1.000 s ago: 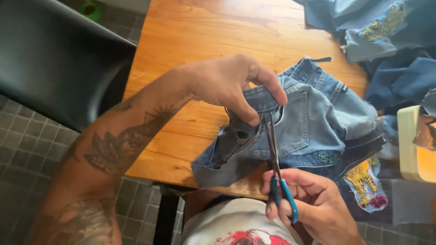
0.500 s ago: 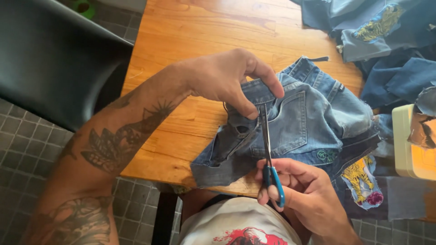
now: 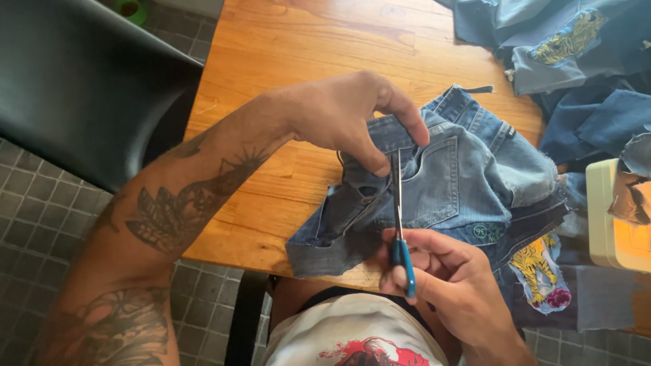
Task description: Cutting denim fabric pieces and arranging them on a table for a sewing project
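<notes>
A pair of blue denim jeans (image 3: pixel 468 176) lies on the wooden table (image 3: pixel 285 61), back pocket up. My left hand (image 3: pixel 346 115) pinches the denim at the pocket's upper left corner. My right hand (image 3: pixel 447 285) grips blue-handled scissors (image 3: pixel 399 224) near the table's front edge. The blades point away from me and reach the fabric right by my left thumb and finger. They look nearly closed.
More denim pieces with yellow tiger patches (image 3: pixel 566 44) are piled at the back right, and another patch (image 3: pixel 539 271) hangs off the front edge. A pale yellow box (image 3: pixel 610 217) sits at the right. A dark chair (image 3: pixel 74 88) stands left on grey tiled floor.
My right hand and the scissors have shifted slightly left and forward along the pocket edge. My left hand keeps its pinch on the denim.
</notes>
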